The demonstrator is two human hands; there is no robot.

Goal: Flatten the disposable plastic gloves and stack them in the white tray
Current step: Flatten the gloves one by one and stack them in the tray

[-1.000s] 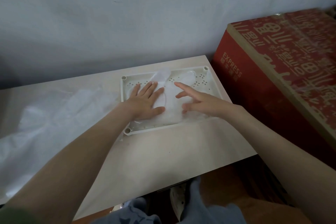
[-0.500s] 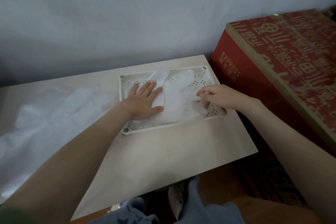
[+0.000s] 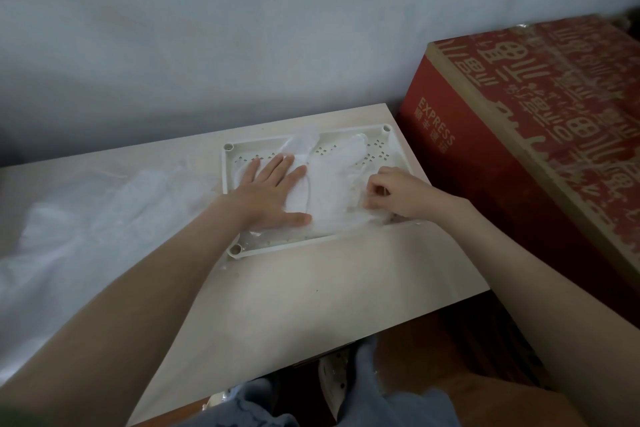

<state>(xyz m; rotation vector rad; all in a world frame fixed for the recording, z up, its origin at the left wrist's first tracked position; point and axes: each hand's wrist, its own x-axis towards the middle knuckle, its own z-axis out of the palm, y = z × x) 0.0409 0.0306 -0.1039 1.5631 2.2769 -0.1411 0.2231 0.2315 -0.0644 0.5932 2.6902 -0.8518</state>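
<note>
A white perforated tray (image 3: 227, 166) lies on the pale table near its far right corner. Clear plastic gloves (image 3: 332, 180) are spread inside it, their fingers pointing away from me. My left hand (image 3: 273, 192) lies flat on the left part of the gloves, fingers straight and spread, pressing them down. My right hand (image 3: 398, 194) is at the tray's right side with fingers curled, pinching the thin edge of a glove. A loose heap of more clear gloves (image 3: 86, 218) covers the table's left side.
A large red cardboard box (image 3: 540, 135) stands right beside the table, close to the tray. A grey wall runs behind. The table's (image 3: 311, 291) front edge is near my knees, with bare tabletop between it and the tray.
My right hand slid from the middle of the gloves to the tray's right side and its fingers curled into a pinch. My left hand stayed pressed flat.
</note>
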